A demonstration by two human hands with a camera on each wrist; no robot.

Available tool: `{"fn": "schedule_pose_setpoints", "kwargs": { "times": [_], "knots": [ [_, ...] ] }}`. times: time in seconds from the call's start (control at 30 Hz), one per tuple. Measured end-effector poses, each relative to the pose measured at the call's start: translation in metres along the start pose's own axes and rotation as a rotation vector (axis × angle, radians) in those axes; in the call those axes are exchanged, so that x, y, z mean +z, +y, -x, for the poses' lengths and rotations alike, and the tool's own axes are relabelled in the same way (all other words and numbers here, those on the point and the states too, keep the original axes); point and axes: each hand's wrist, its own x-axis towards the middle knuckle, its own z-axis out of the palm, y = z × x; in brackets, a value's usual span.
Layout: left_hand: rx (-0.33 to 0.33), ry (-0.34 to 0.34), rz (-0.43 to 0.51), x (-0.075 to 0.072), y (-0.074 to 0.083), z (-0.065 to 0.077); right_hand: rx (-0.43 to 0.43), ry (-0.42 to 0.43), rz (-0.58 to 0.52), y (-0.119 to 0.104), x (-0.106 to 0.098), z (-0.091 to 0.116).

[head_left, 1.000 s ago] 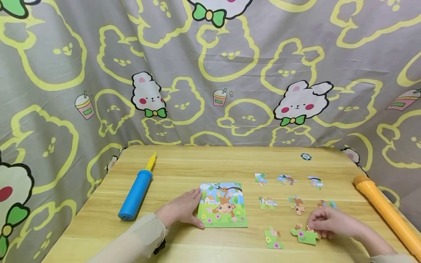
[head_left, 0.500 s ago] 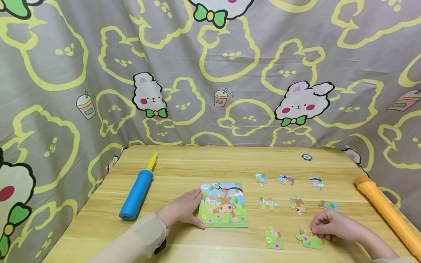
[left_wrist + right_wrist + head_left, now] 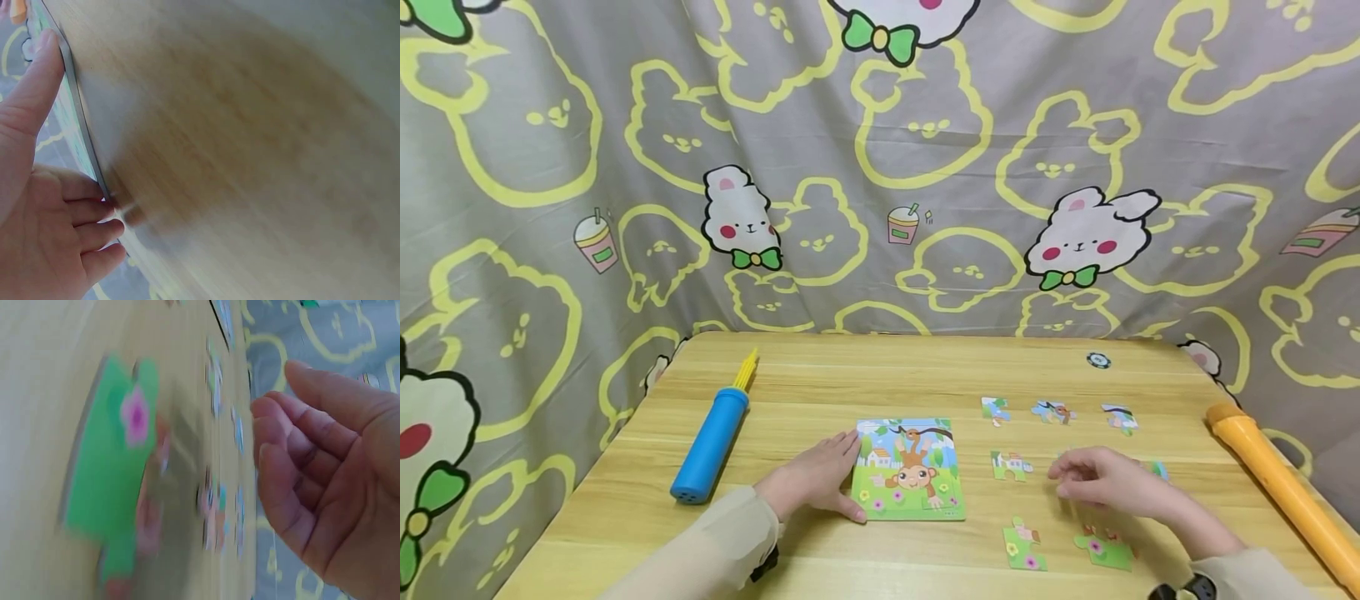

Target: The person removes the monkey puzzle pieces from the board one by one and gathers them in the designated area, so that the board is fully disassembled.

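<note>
A square picture puzzle [image 3: 908, 477] of a hanging monkey lies flat on the wooden table. My left hand [image 3: 815, 477] rests against its left side, fingers extended; in the left wrist view the thumb [image 3: 42, 81] and fingertips touch its edge. Right of it, loose jigsaw pieces lie in rows. My right hand [image 3: 1108, 487] hovers over the middle row with loosely bent fingers and nothing in them, hiding the monkey-face piece in the head view. Below it lies a green jigsaw piece with a pink flower [image 3: 1103, 550], beside a yellow-flower piece [image 3: 1024, 546].
A blue hand pump [image 3: 711, 446] with a yellow nozzle lies at the left. Along the right edge is an orange tube [image 3: 1277, 483]. A small round chip [image 3: 1099, 360] sits near the back. A patterned grey curtain [image 3: 820, 242] hangs behind the table.
My right hand has let go of the green pink-flower piece, after shifting it slightly right, and has moved up and left over the middle row. My left hand stays put.
</note>
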Motion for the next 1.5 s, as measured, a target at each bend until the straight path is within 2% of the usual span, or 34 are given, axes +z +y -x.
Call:
{"fn": "schedule_pose_setpoints", "kwargs": {
  "times": [0.2, 0.4, 0.57, 0.7, 1.13, 1.5],
  "knots": [
    [-0.002, -0.004, 0.008, -0.001, 0.000, 0.001, -0.062, 0.010, 0.122, -0.019, 0.021, -0.035],
    [-0.007, -0.002, -0.002, 0.000, -0.002, 0.000, -0.116, -0.013, 0.170, -0.031, 0.044, -0.065],
    [-0.002, -0.001, -0.003, 0.001, -0.002, 0.000, -0.104, -0.048, 0.164, -0.036, 0.061, -0.084],
    [0.003, 0.000, -0.005, 0.001, -0.002, 0.001, -0.093, -0.047, 0.219, -0.040, 0.072, -0.095],
    [0.001, 0.000, -0.018, 0.002, -0.001, -0.001, -0.086, -0.024, 0.468, -0.041, 0.087, -0.111],
    [0.001, 0.000, -0.001, -0.001, 0.001, 0.001, -0.104, 0.004, 0.559, -0.040, 0.088, -0.113]
  ]
}}
